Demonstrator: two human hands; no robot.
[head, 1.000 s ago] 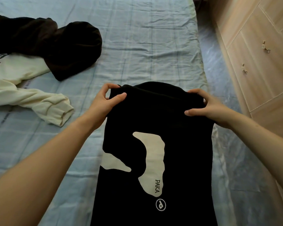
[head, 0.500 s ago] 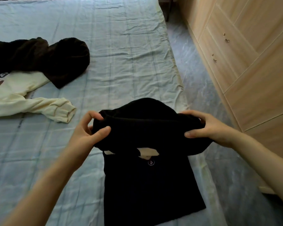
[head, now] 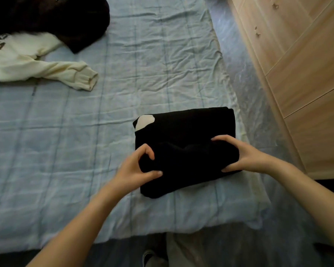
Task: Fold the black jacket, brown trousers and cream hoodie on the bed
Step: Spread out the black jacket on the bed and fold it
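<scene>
The black jacket lies folded into a thick rectangle near the bed's right front corner, a cream patch showing at its far left corner. My left hand grips the folded near layer at its left end, thumb under, fingers over. My right hand grips the same layer at its right end. The cream hoodie lies spread at the far left, one sleeve reaching toward the middle. The dark brown trousers sit bunched at the top left, partly over the hoodie.
The bed has a wrinkled pale blue checked sheet. A light wooden wardrobe stands along the right, with a narrow strip of floor between it and the bed. My legs and a shoe show below the bed's front edge.
Both hands brought the jacket's far end toward me and laid it down over the near part, turning the long garment into a compact rectangle. The view tilted down.
</scene>
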